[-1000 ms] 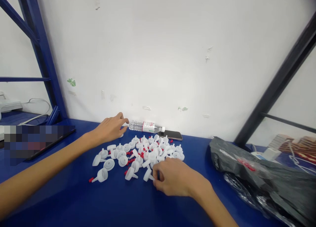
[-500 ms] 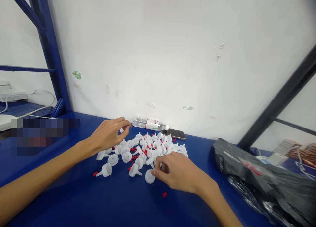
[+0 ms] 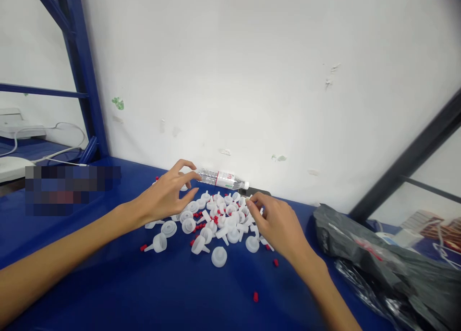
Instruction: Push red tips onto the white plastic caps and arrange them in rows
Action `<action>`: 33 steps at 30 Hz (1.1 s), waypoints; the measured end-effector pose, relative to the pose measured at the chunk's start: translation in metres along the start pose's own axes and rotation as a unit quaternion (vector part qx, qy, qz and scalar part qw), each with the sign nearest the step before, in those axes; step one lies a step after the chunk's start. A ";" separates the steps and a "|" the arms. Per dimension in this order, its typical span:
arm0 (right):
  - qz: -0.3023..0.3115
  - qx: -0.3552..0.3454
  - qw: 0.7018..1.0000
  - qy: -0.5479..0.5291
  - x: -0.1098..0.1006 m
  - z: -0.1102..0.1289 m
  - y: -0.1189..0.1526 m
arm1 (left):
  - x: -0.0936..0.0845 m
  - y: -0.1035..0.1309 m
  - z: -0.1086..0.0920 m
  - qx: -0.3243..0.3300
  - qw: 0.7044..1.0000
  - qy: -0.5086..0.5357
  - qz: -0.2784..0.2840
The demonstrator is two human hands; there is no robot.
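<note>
A pile of white plastic nozzle caps [image 3: 219,257] and small red tips [image 3: 255,297] lies spread on the blue table [image 3: 173,292]. Over the pile's left side, my left hand [image 3: 169,191] is open, thumb apart from the fingers. A white cap [image 3: 185,187] shows behind its fingers. My right hand [image 3: 279,220] is at the pile's right edge, thumb and forefinger close together among the caps; what they pinch, if anything, I cannot make out. One cap with a red tip on its spout [image 3: 159,243] lies at the front left.
A clear plastic bottle [image 3: 221,179] lies along the wall, next to a dark phone [image 3: 257,192] partly hidden by my right hand. Grey plastic bags [image 3: 382,254] cover the right side. Blue metal posts [image 3: 84,71] rise at the left.
My left hand has spread its pinched fingers. My right hand has left the front cap and moved up and right along the pile. Another loose red tip shows at the front right.
</note>
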State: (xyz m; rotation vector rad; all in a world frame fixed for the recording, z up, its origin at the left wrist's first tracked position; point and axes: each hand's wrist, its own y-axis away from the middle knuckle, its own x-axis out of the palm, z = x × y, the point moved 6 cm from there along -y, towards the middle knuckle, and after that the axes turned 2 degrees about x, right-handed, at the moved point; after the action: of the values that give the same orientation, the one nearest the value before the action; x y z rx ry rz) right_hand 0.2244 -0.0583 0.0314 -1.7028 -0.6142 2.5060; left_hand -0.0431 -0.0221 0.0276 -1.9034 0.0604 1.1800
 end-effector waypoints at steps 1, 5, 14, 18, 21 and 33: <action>-0.005 -0.002 1.000 -0.011 0.001 -0.001 0.000 | 0.000 0.000 -0.001 0.001 1.000 0.009 0.003; -0.020 0.007 0.998 -0.067 0.001 -0.001 0.001 | -0.003 -0.001 -0.007 0.034 0.999 0.018 0.013; 0.000 0.077 0.984 -0.163 -0.002 -0.015 0.001 | 0.007 0.002 -0.016 0.077 0.996 -0.035 0.041; 0.005 0.041 0.997 -0.066 -0.009 -0.018 -0.002 | 0.011 0.003 -0.015 0.089 0.994 -0.049 0.048; 0.024 0.037 0.999 0.006 -0.008 -0.022 -0.003 | 0.014 0.005 -0.015 0.102 0.992 -0.054 0.055; 0.068 -0.012 0.997 0.035 0.000 -0.008 0.001 | 0.022 0.020 -0.057 0.182 0.972 0.003 0.146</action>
State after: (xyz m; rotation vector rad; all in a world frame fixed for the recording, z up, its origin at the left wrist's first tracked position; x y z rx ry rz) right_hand 0.2316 -0.0565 0.0283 -1.8920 -0.5439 2.5237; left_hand 0.0001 -0.0652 0.0078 -1.6066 0.5415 1.2558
